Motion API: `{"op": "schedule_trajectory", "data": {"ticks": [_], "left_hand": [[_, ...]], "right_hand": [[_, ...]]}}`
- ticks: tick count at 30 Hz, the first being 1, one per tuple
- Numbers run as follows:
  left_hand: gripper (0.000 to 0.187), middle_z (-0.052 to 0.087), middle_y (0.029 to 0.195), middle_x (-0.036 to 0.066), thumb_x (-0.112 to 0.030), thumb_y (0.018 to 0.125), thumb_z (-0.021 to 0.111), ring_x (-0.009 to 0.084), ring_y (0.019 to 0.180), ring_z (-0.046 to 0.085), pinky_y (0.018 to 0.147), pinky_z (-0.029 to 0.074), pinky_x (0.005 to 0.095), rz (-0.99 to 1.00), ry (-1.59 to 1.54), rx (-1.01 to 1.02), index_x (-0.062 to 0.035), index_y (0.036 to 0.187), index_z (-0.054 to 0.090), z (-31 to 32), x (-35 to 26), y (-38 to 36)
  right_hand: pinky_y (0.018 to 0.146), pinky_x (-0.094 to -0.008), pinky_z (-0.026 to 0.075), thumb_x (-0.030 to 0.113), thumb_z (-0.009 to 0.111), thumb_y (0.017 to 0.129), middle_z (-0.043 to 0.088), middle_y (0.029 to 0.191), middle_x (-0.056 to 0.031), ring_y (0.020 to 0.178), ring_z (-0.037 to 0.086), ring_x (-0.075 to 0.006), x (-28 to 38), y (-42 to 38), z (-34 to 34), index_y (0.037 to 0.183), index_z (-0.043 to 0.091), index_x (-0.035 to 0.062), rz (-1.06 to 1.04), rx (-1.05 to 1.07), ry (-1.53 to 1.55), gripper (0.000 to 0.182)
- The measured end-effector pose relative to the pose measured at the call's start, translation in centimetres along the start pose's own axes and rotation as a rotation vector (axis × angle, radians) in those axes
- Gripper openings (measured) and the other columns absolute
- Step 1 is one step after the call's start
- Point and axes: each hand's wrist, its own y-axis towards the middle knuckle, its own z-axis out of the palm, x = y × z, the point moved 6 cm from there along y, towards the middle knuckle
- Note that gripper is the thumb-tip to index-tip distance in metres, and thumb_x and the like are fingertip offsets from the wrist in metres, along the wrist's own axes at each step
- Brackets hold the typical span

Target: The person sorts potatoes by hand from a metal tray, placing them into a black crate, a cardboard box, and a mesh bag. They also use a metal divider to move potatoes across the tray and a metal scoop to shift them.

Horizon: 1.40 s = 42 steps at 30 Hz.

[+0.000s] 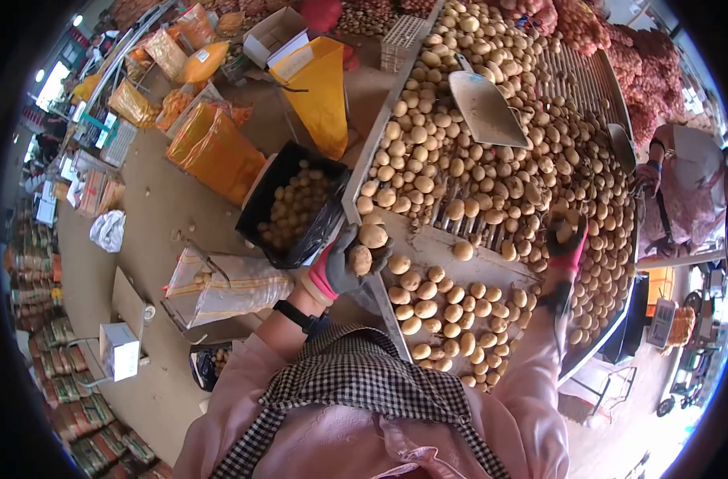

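Observation:
Many potatoes (475, 199) lie spread over a slatted sorting table (451, 247). My left hand (344, 263), in a dark glove with a pink cuff, holds two potatoes (365, 246) near the table's left edge, beside a black-lined crate (256, 215) that has potatoes in it. My right hand (567, 238), gloved the same way, reaches among the potatoes on the right of the table, its fingers around a potato (566, 230). A metal scoop (487, 108) rests on the potatoes higher up.
Orange bags (212, 152) and a yellow bag (320, 96) stand left of the table. A white sack (228, 291) is at the lower left. Another person (687, 176) stands at the table's right side. Net sacks (647, 80) are piled at the upper right.

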Motion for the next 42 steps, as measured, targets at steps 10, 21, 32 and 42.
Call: {"op": "schedule_trajectory", "data": {"ticks": [10,21,32,42], "left_hand": [[0.049,0.056,0.134,0.015,-0.036,0.099,0.052,0.0246,0.111,0.062,0.096,0.051,0.0383,0.360,0.116,-0.013,-0.0053,0.137,0.049,-6.6,-6.0,-6.3],[0.050,0.049,0.141,0.016,-0.015,0.094,0.049,0.0246,0.130,0.049,0.108,0.042,0.0345,0.587,-0.073,0.065,-0.0001,0.141,0.042,-10.6,-12.4,-19.6],[0.055,0.057,0.133,0.017,-0.045,0.098,0.053,0.0230,0.102,0.065,0.076,0.058,0.0332,0.490,-0.225,0.015,-0.0058,0.136,0.050,-21.8,-15.6,-26.9],[0.034,0.065,0.082,0.007,-0.027,0.096,0.059,0.0132,0.068,0.060,0.061,0.052,0.0281,0.060,-0.042,0.116,0.0001,0.117,0.058,-24.4,-13.5,-25.2]], "right_hand": [[0.066,-0.0304,0.051,0.049,0.057,0.092,0.059,0.116,-0.0114,0.093,0.058,-0.0200,22.6,-18.5,12.6,0.125,0.054,0.0089,1.029,0.427,1.152,0.052],[0.066,-0.0313,0.052,0.046,0.065,0.089,0.062,0.098,-0.0085,0.085,0.061,-0.0223,39.3,-25.6,34.0,0.112,0.057,0.0144,1.535,1.019,1.633,0.040],[0.086,-0.0498,0.054,0.037,0.056,0.097,0.059,0.118,-0.0107,0.099,0.064,-0.0332,41.9,-29.3,43.5,0.127,0.051,0.0109,1.500,1.414,1.271,0.040],[0.079,-0.0347,0.056,0.030,0.072,0.087,0.066,0.112,-0.0123,0.092,0.068,-0.0200,50.7,-36.1,35.2,0.142,0.042,0.0074,0.435,1.567,0.521,0.066]]}}
